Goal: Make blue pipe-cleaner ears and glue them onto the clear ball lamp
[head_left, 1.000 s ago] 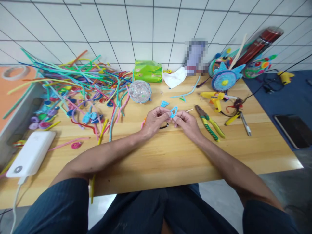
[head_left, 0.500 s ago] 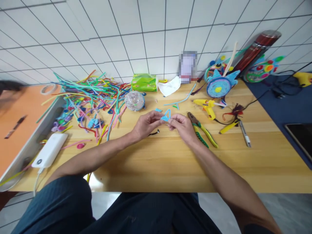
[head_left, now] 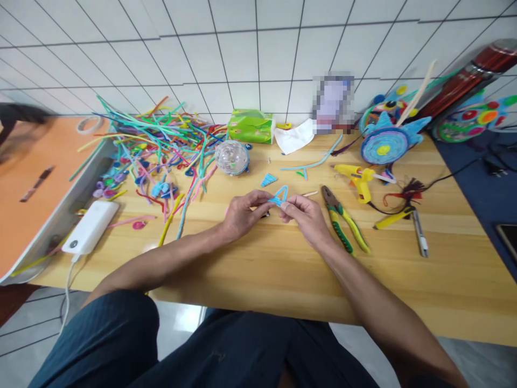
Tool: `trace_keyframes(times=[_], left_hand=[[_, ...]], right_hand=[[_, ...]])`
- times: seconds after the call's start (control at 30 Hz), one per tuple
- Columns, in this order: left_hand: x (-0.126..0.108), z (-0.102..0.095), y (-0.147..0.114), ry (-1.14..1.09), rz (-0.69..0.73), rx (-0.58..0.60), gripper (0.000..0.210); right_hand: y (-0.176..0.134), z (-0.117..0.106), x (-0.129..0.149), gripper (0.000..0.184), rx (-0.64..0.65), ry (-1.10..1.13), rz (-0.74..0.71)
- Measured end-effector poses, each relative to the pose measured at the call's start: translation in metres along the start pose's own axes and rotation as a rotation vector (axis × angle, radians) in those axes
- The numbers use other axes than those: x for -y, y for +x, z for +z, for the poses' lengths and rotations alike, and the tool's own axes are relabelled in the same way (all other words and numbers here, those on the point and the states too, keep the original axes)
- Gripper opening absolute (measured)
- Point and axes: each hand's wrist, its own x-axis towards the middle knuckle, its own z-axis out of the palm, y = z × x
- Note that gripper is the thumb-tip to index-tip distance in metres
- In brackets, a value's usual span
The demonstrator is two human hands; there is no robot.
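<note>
Between the fingertips of both hands is a blue pipe cleaner (head_left: 284, 191), bent into a small triangle with its tip pointing away from me. My left hand (head_left: 245, 213) pinches its left corner. On the other side, my right hand (head_left: 304, 213) grips the right corner between thumb and fingers. A filled blue pipe-cleaner triangle (head_left: 269, 179) lies on the table just beyond my left hand. Past the right hand rest pliers (head_left: 343, 218) with green and yellow handles. A thin wooden stick (head_left: 310, 193) partly shows behind the right fingers.
Many coloured pipe cleaners (head_left: 161, 129) are heaped at the left, near a white power bank (head_left: 90, 229). A clear ball (head_left: 231, 157) and green tissue pack (head_left: 250, 126) stand at the back. At right are a yellow glue gun (head_left: 357, 180), cutter (head_left: 393, 217) and round blue craft (head_left: 384, 145).
My view has shifted, so the table's contents appear moved. Both hands still hold the bent blue pipe cleaner, and the filled triangle beyond them is now more fully visible.
</note>
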Motion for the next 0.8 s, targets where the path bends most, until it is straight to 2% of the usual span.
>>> trace_keyframes(times=[0.17,0.33,0.47,0.6,0.7,0.8], left_hand=[[0.01,-0.006,-0.009,-0.003,0.02,0.006,0.044],[0.024,-0.008,-0.011,-0.054,0.038,0.004,0.035],[0.023,-0.013,-0.011,-0.166,0.034,0.095,0.038],[0.015,-0.021,-0.008,-0.193,0.038,0.167,0.041],[0.016,-0.022,-0.003,-0.263,-0.009,0.205,0.042],[0.02,-0.02,-0.001,-0.322,-0.061,0.228,0.045]], right_hand=[[-0.006,0.013,-0.002,0.034,-0.035,-0.154,-0.064],[-0.004,0.022,-0.002,0.028,-0.055,-0.361,-0.123],[-0.001,0.02,0.017,0.028,-0.003,-0.569,-0.151],[-0.004,0.022,0.038,0.026,0.11,-0.726,-0.147],[-0.007,0.026,0.042,0.023,0.153,-0.778,-0.134],[-0.009,0.028,0.037,0.024,0.133,-0.754,-0.098]])
